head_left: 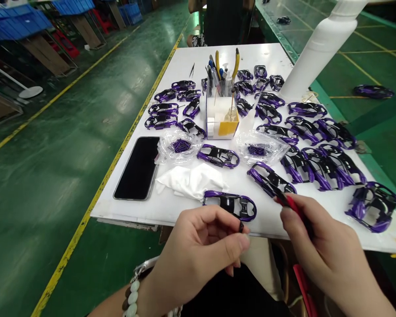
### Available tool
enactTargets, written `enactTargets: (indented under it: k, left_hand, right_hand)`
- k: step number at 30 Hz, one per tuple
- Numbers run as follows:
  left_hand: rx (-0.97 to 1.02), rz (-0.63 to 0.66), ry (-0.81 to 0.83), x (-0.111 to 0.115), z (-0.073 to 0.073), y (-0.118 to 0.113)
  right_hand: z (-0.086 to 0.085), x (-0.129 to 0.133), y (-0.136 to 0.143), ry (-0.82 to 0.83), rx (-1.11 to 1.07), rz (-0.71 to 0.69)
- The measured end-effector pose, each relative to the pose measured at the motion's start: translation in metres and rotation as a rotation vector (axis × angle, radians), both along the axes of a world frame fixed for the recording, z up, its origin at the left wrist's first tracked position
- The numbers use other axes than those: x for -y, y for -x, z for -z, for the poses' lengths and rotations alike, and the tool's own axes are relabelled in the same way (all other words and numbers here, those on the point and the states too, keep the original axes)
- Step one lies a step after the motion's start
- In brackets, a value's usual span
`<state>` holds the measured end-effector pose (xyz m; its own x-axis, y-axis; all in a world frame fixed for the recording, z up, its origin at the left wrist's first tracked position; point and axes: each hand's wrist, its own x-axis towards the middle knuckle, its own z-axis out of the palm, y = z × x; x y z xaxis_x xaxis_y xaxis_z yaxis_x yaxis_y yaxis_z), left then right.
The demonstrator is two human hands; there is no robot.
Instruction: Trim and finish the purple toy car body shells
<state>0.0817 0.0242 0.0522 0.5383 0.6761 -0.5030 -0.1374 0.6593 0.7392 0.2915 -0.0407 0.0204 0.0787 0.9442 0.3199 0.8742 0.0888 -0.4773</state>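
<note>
My left hand (206, 246) is closed in a pinch, with a small dark piece (241, 226) between thumb and forefinger; its exact kind is too small to tell. My right hand (320, 246) is wrapped round a slim red-and-black hand tool (292, 204), its dark tip pointing up and left. Most of that tool is hidden by the fingers. Just beyond my left hand lies a purple-and-black toy car body shell (231, 203). Another car shell (270, 179) lies behind the tool's tip, and a third shell (218, 156) sits farther back.
Several more purple shells (323, 167) cover the right of the white table (174, 211). Plastic bags (180, 147) hold small purple parts. A phone (137, 167), white cloth (189, 180), tool holder (221, 114) and tall white bottle (320, 53) stand or lie around. A green conveyor runs along the right.
</note>
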Motion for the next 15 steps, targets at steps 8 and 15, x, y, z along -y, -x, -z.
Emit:
enactTargets:
  k: [8, 15]
  left_hand:
    - [0.052, -0.095, -0.001, -0.003, 0.008, 0.014]
    - [-0.008, -0.174, -0.062, -0.005, 0.010, 0.022]
  right_hand:
    - [0.010, -0.041, 0.016, -0.072, 0.359, -0.091]
    - [0.014, -0.070, 0.036, 0.020, 0.456, -0.198]
